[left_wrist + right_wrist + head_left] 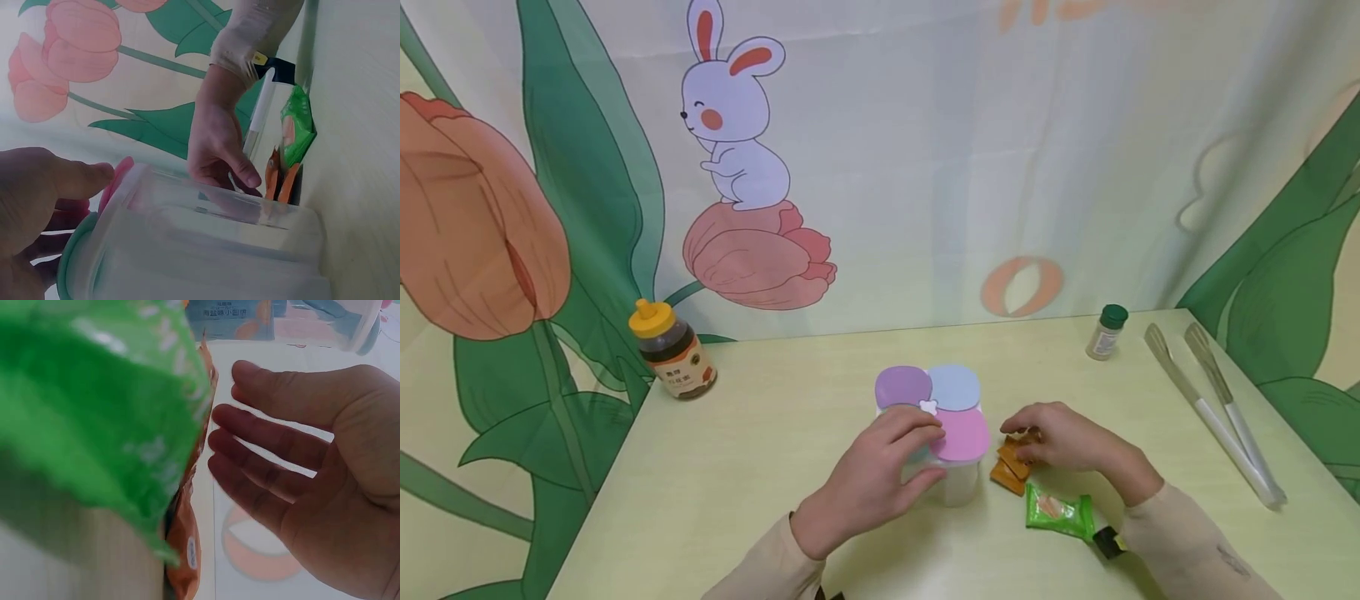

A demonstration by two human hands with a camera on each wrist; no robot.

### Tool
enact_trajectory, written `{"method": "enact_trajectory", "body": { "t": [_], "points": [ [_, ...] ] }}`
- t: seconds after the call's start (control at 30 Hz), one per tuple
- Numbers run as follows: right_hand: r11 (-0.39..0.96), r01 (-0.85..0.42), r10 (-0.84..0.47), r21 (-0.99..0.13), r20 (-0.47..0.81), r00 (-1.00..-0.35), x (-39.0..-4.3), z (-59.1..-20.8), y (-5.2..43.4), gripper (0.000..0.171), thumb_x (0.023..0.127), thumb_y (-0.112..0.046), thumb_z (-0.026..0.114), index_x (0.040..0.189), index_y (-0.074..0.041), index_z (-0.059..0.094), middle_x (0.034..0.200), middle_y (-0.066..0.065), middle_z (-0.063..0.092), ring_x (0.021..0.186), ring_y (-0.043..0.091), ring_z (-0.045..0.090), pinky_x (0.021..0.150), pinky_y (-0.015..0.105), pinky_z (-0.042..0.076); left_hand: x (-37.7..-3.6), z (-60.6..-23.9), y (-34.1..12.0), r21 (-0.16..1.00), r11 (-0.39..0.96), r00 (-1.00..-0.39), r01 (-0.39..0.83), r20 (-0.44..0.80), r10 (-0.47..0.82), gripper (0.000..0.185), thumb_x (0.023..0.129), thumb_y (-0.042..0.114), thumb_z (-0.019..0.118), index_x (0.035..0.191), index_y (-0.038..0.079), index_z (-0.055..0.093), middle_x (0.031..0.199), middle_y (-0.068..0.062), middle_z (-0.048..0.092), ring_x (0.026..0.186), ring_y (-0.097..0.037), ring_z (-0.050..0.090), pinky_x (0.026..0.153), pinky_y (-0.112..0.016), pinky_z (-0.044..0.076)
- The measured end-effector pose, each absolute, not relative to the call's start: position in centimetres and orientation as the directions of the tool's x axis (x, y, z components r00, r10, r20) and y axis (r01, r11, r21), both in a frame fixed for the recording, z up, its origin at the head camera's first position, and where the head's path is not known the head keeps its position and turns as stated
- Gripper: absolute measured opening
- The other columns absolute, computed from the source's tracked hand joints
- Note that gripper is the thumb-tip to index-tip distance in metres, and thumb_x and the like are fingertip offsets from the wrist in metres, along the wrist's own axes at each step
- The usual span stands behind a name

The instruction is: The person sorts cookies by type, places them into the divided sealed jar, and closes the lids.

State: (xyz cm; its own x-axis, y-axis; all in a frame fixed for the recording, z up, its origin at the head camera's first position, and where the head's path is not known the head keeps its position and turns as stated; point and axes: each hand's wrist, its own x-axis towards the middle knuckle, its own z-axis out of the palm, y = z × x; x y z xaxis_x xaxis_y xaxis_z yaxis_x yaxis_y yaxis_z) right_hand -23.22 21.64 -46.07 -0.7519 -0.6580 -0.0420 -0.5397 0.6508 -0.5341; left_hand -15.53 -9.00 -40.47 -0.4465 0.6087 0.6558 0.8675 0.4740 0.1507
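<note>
Four-lidded container (pixel 958 483) gripped by left hand (pixel 872 479); two orange packets (pixel 1011 467).

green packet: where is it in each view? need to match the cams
Head: green packet lies flat on the table, lower right of centre, just nearer the camera than the right hand.
Left wrist: right of centre, seen edge-on beyond the clear container.
Right wrist: blurred and very close, filling the left half.
Shared landmark: the orange packets right beside it.

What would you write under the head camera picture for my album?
Left hand holds a four-lidded container while right hand touches orange packets.
</note>
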Motion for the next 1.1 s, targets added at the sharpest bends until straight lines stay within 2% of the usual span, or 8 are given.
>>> {"method": "enact_trajectory", "body": {
  "t": [0.13, 0.23, 0.57, 0.73, 0.87, 1.1],
  "points": [
    [0.653, -0.543, -0.662, -0.527, -0.049, -0.748, -23.2, -46.3, 22.0, 0.027, 0.087, -0.010, 0.072, 0.113, -0.004, 0.070, 0.108, 0.005, 0.070, 0.089, 0.018, 0.062, 0.079, 0.037, 0.056, -15.5, -39.9, -8.5, 0.157, 0.492, -0.477, 0.856, 0.607, 0.636, 0.038, 0.079, 0.022, 0.082, 0.109, 0.004, 0.068, 0.112, -0.003, 0.063, 0.109, -0.017, 0.058, 0.101, -0.023, 0.047],
    [0.648, -0.549, -0.670, -0.528, -0.052, -0.741, -23.1, -46.3, 22.2, 0.026, 0.087, -0.011, 0.072, 0.112, -0.008, 0.070, 0.107, 0.002, 0.070, 0.088, 0.015, 0.060, 0.077, 0.035, 0.055, -15.4, -39.6, -8.3, 0.171, 0.505, -0.501, 0.846, 0.579, 0.643, 0.037, 0.079, 0.022, 0.082, 0.109, 0.005, 0.068, 0.113, -0.003, 0.064, 0.109, -0.016, 0.058, 0.100, -0.023, 0.047],
    [0.635, -0.576, -0.700, -0.515, -0.067, -0.711, -23.0, -46.5, 22.2, 0.028, 0.085, -0.007, 0.072, 0.114, -0.008, 0.070, 0.111, 0.002, 0.070, 0.098, 0.019, 0.064, 0.087, 0.042, 0.056, -15.7, -39.4, -7.6, 0.159, 0.511, -0.503, 0.845, 0.565, 0.655, 0.036, 0.078, 0.023, 0.082, 0.106, 0.006, 0.068, 0.112, -0.002, 0.065, 0.107, -0.015, 0.059, 0.097, -0.023, 0.049],
    [0.624, -0.599, -0.722, -0.502, -0.078, -0.688, -23.0, -46.6, 22.0, 0.031, 0.085, -0.007, 0.073, 0.115, -0.008, 0.069, 0.113, 0.002, 0.069, 0.100, 0.020, 0.063, 0.089, 0.043, 0.055, -15.8, -39.4, -7.3, 0.123, 0.537, -0.506, 0.834, 0.556, 0.659, 0.026, 0.079, 0.024, 0.081, 0.097, 0.010, 0.070, 0.104, 0.002, 0.066, 0.101, -0.013, 0.060, 0.091, -0.021, 0.050],
    [0.629, -0.621, -0.723, -0.468, -0.060, -0.688, -23.0, -46.8, 21.9, 0.030, 0.083, -0.011, 0.075, 0.113, -0.011, 0.071, 0.109, -0.001, 0.069, 0.095, 0.016, 0.060, 0.084, 0.036, 0.054, -16.0, -39.4, -7.2, 0.068, 0.550, -0.482, 0.832, 0.579, 0.658, 0.017, 0.078, 0.025, 0.080, 0.087, 0.013, 0.074, 0.095, 0.005, 0.069, 0.092, -0.010, 0.061, 0.084, -0.019, 0.051],
    [0.646, -0.612, -0.705, -0.457, -0.048, -0.708, -23.0, -46.9, 21.9, 0.032, 0.081, -0.013, 0.078, 0.112, -0.012, 0.071, 0.105, -0.004, 0.067, 0.091, 0.012, 0.055, 0.078, 0.029, 0.051, -16.4, -39.6, -6.8, -0.020, 0.517, -0.393, 0.855, 0.627, 0.673, 0.009, 0.074, 0.021, 0.079, 0.075, 0.016, 0.072, 0.085, 0.007, 0.068, 0.081, -0.008, 0.060, 0.074, -0.015, 0.051]
  ]
}}
